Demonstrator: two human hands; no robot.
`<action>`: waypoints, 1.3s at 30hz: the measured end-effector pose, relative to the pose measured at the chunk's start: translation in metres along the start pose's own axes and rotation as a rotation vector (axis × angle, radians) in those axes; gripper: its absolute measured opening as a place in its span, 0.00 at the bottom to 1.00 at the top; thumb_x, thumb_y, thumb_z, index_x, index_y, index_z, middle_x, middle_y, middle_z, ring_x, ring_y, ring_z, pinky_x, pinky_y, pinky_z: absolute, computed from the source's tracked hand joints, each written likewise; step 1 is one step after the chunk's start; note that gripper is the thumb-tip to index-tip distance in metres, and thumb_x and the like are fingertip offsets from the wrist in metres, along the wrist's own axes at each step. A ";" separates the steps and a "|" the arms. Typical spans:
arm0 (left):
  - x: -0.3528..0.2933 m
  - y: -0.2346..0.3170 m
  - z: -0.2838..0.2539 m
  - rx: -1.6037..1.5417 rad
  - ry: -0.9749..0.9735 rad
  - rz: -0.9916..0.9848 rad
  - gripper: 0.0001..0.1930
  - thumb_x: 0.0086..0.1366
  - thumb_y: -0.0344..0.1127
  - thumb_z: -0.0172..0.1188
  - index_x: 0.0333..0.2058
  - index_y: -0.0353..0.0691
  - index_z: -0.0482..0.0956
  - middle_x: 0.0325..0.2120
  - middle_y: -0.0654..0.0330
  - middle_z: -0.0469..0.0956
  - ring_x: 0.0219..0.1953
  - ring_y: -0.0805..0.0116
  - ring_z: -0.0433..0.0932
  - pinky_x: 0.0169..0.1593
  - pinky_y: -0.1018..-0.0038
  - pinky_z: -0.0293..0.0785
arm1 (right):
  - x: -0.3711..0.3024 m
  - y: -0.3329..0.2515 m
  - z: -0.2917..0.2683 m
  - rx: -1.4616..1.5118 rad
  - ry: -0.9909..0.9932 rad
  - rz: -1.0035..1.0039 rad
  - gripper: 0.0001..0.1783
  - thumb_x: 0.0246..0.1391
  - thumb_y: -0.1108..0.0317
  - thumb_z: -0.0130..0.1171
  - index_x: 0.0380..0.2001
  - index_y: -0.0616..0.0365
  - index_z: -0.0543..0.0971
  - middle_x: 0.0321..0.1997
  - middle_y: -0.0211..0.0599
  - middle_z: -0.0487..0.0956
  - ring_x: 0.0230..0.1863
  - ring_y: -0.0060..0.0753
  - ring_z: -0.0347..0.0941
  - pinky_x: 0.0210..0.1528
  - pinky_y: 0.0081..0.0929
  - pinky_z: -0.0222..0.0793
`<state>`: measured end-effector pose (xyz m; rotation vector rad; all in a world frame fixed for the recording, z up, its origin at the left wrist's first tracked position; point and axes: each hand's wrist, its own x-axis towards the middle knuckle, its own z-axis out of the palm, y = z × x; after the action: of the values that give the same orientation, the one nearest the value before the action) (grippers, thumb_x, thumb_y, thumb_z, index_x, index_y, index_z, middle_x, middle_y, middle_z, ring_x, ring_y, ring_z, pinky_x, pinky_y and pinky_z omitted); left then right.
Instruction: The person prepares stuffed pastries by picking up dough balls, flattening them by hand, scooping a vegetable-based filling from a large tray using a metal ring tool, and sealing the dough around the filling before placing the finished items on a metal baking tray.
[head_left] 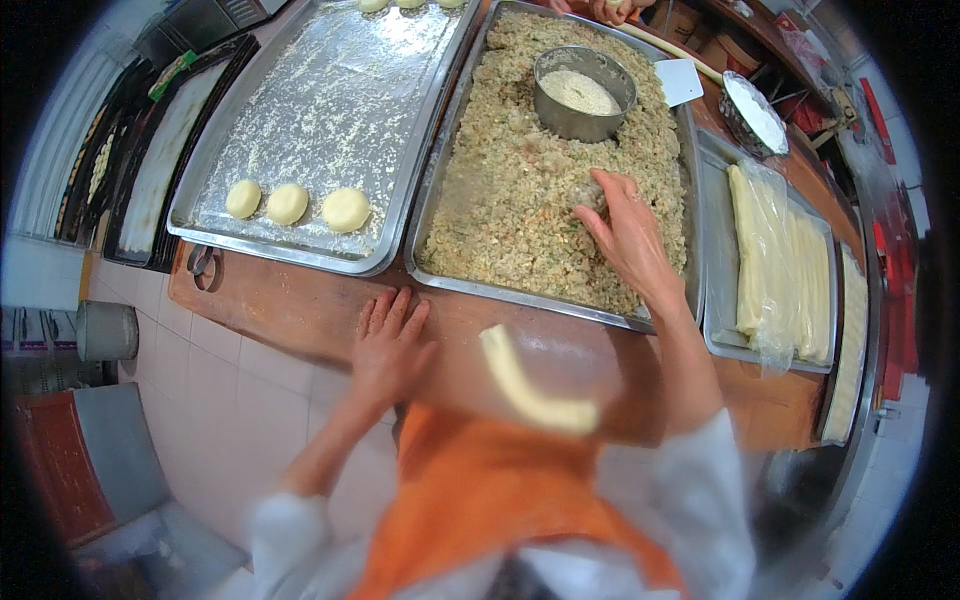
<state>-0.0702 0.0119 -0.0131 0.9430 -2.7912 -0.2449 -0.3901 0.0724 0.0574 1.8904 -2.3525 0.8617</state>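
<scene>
My left hand [393, 340] lies on the wooden table [300, 290] with its fingers stretched out, holding nothing. Over a large metal tray [560, 300] of crumbly, grainy filling [520, 210], my right hand [630, 235] reaches in, thumb apart from the fingers and the fingertips at the filling's surface. Nothing shows in its grasp. Between my forearms, near the table's front edge, is a bent strip of pale dough [530, 388], slightly blurred. Beyond my right hand, a round metal bowl [590, 122] holding pale grains sits on the filling.
At left stands another metal tray [290, 255] with several round dough pieces [287, 204]. Plastic-covered dough strips [765, 260] fill a tray at right. A white scraper [679, 82] and a bowl of white powder [755, 112] lie behind. Another person's hand [612, 10] shows at the top.
</scene>
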 end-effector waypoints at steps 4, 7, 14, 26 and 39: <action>0.000 0.001 -0.001 -0.014 -0.022 0.004 0.29 0.51 0.42 0.59 0.52 0.43 0.64 0.54 0.50 0.60 0.58 0.49 0.55 0.61 0.56 0.47 | 0.012 0.007 0.020 -0.191 0.008 0.004 0.20 0.52 0.58 0.52 0.40 0.64 0.67 0.38 0.50 0.69 0.36 0.51 0.70 0.36 0.41 0.68; 0.000 0.003 -0.005 -0.020 -0.099 -0.016 0.30 0.51 0.43 0.58 0.53 0.40 0.62 0.55 0.48 0.59 0.58 0.48 0.54 0.61 0.56 0.47 | 0.020 0.004 0.021 -0.236 -0.040 0.008 0.17 0.52 0.57 0.51 0.34 0.63 0.68 0.35 0.49 0.70 0.33 0.51 0.71 0.33 0.43 0.68; -0.003 0.007 -0.015 -0.021 -0.114 0.022 0.35 0.52 0.50 0.55 0.54 0.34 0.59 0.56 0.49 0.58 0.59 0.52 0.54 0.61 0.59 0.46 | 0.032 0.017 0.023 -0.232 -0.037 -0.026 0.14 0.54 0.59 0.47 0.26 0.60 0.68 0.29 0.46 0.72 0.27 0.49 0.71 0.32 0.42 0.67; -0.001 0.003 -0.019 -0.110 -0.203 0.077 0.41 0.53 0.58 0.51 0.55 0.29 0.54 0.57 0.43 0.52 0.59 0.44 0.50 0.60 0.55 0.45 | 0.037 -0.002 0.004 0.397 0.094 0.172 0.14 0.57 0.60 0.46 0.26 0.61 0.70 0.17 0.37 0.69 0.19 0.29 0.64 0.25 0.29 0.61; 0.004 0.000 -0.013 -0.247 -0.184 0.025 0.35 0.55 0.52 0.49 0.54 0.30 0.56 0.56 0.43 0.54 0.59 0.45 0.50 0.61 0.57 0.46 | 0.035 -0.009 0.010 0.468 -0.202 0.296 0.17 0.55 0.52 0.48 0.27 0.57 0.68 0.22 0.29 0.67 0.23 0.21 0.60 0.26 0.22 0.58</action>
<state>-0.0703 0.0077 0.0003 0.8652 -2.8438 -0.6868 -0.3883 0.0360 0.0641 1.8660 -2.7995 1.4190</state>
